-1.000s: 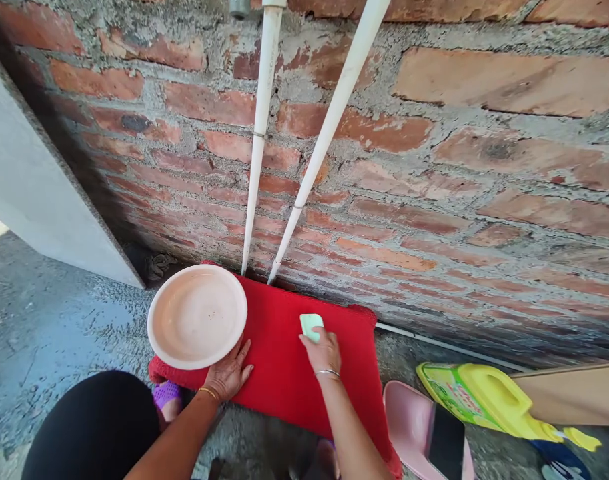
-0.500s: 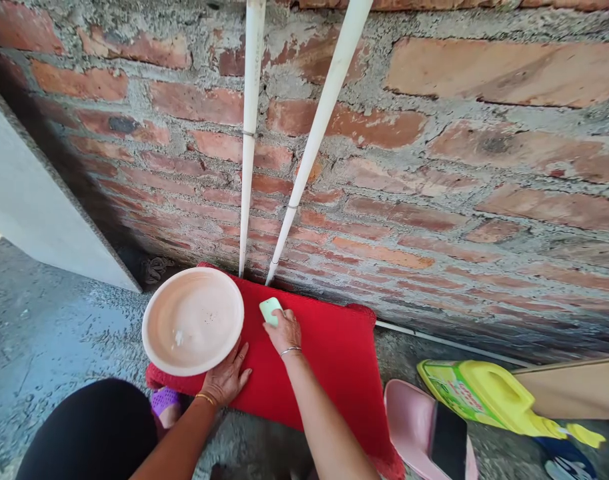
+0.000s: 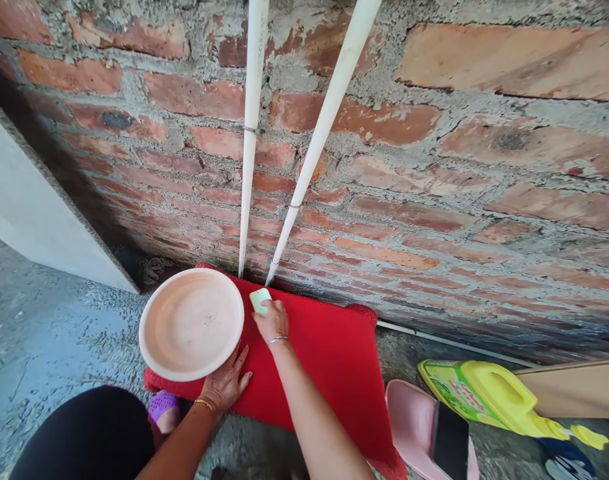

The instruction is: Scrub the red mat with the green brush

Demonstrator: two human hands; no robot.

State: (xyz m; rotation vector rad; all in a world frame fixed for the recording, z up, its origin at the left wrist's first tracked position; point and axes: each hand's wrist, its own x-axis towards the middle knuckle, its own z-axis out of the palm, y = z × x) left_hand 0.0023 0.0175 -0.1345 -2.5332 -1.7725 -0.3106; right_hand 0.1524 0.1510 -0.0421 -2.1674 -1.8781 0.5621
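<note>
A red cloth [image 3: 324, 353] is spread over a low surface against the wall. My right hand [image 3: 273, 321] is closed around a pale green scrub brush [image 3: 260, 301], which rests on the cloth near its far edge; its underside is hidden. Flat on the near left part of the cloth lies my left hand [image 3: 225, 385], fingers apart, beside the rim of a pale pink basin [image 3: 191, 320]. The basin sits on the cloth's left end and has a few dark specks inside.
Two white pipes [image 3: 251, 133] run down the brick wall [image 3: 384, 173]. A board [image 3: 49, 187] leans at the left. On the right are a pink stool-like seat [image 3: 409, 413] with a black phone [image 3: 450, 440], a yellow detergent bottle [image 3: 499, 393] and a cardboard piece [image 3: 579, 387].
My right hand has slid the scrub brush a little left and toward the wall over the cloth. My left hand has stayed nearly in place.
</note>
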